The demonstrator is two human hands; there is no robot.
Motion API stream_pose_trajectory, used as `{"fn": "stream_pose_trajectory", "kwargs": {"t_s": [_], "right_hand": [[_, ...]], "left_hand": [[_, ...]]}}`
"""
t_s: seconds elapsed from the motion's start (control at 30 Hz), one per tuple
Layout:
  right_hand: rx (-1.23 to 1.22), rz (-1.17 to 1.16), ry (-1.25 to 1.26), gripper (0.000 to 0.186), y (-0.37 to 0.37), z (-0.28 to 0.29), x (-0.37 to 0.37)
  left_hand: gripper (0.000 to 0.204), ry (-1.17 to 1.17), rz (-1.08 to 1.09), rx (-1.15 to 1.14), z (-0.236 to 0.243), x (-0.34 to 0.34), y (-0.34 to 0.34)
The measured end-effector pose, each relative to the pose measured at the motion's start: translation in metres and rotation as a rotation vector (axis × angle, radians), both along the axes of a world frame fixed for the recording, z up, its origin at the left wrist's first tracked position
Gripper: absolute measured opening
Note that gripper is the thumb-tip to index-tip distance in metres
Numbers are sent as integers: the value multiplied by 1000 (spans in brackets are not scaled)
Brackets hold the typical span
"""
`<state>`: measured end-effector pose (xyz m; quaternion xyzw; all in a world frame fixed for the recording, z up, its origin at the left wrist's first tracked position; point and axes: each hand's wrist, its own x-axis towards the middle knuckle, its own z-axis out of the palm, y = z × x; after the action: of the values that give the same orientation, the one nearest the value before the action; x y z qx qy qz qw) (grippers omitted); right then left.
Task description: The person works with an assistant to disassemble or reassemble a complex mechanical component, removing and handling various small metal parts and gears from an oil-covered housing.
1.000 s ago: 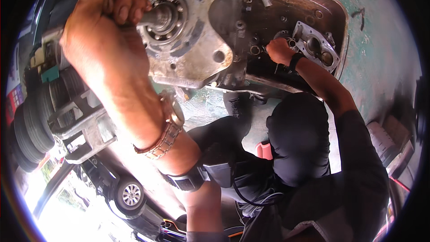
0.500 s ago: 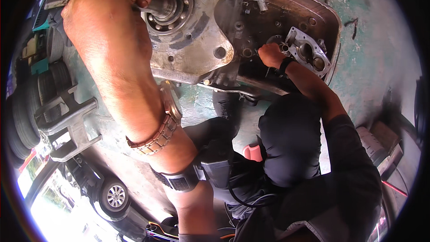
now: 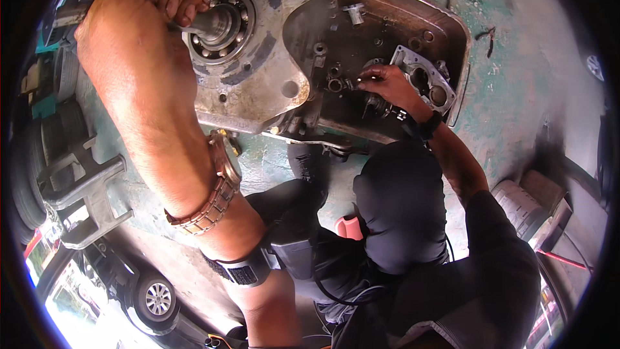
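My left hand (image 3: pixel 145 3), with a metal watch (image 3: pixel 216 187) on its wrist, is closed round the end of a steel shaft (image 3: pixel 216 29). This shaft stands out of a ball bearing (image 3: pixel 245 16) in a large grey metal housing plate (image 3: pixel 258 84). Over an oily brown metal tray (image 3: pixel 413 0) reaches my right hand (image 3: pixel 381 83). Its fingers stretch leftward with a gap between thumb and fingers, above small metal parts. Beside it lies a ring-shaped part (image 3: pixel 334 84). A silver casting with round openings (image 3: pixel 439 94) sits partly behind my right wrist.
A small silver fitting (image 3: pixel 354 14) and several rings lie in the tray. My bent knee (image 3: pixel 400 207) stands between my arms. A red object (image 3: pixel 349 227) lies on the green floor. Tyres (image 3: pixel 29 181), a dark bracket frame (image 3: pixel 87 181) and a car wheel (image 3: pixel 156 298) are at left.
My view has shifted, so the housing and tray appear farther left. My right hand's fingers, curled before, now stretch out above the small parts. My left hand stays on the shaft.
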<state>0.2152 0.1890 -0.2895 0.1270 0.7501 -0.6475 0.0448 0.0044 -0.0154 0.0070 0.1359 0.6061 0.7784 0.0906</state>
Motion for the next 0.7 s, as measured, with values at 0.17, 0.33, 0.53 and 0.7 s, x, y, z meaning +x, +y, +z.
{"fn": "stream_pose_trajectory", "kwargs": {"t_s": [0.17, 0.33, 0.53, 0.7], "right_hand": [[-106, -81, 123, 24, 10, 65, 6], [180, -36, 324, 22, 9, 116, 1], [349, -55, 417, 20, -1, 143, -8], [339, -77, 392, 20, -1, 149, -11]], "left_hand": [[30, -4, 60, -64, 4, 7, 6], [31, 11, 30, -93, 4, 9, 7], [32, -19, 41, -107, 3, 7, 5], [33, -17, 77, -122, 3, 9, 5]]}}
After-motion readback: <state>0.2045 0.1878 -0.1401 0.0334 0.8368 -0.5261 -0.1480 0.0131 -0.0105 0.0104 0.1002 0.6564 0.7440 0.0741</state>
